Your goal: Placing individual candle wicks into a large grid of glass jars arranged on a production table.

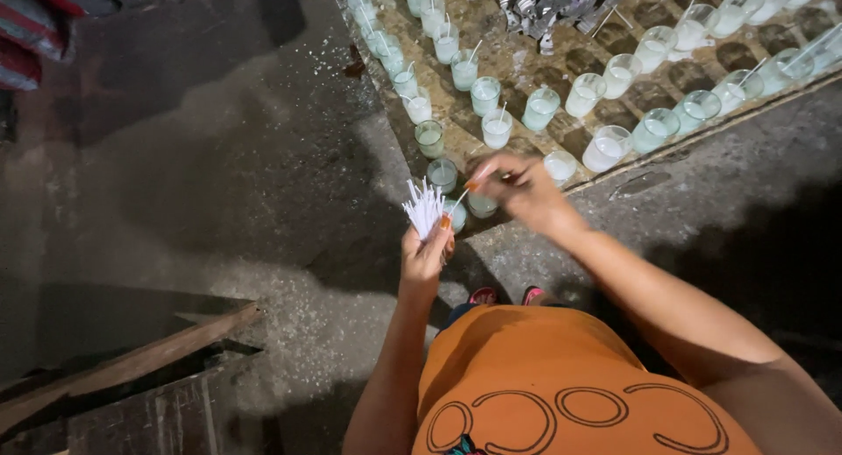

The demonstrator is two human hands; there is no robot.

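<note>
My left hand (425, 249) grips a bundle of white wicks (424, 206) that fans out above the fist. My right hand (522, 188) pinches a single white wick (460, 195) between thumb and finger, just right of the bundle. It hovers over the nearest glass candle jars (441, 175) at the corner of a patterned mat (509, 43). Several glass jars filled with pale wax (541, 109) stand in rows on that mat, and some have a wick standing in them.
A pile of small metal wick holders (548, 3) lies at the top of the mat. The concrete floor (263, 174) is speckled with white bits. A wooden plank (132, 363) lies at lower left, red sacks (35, 25) at top left. My feet (504, 295) show below.
</note>
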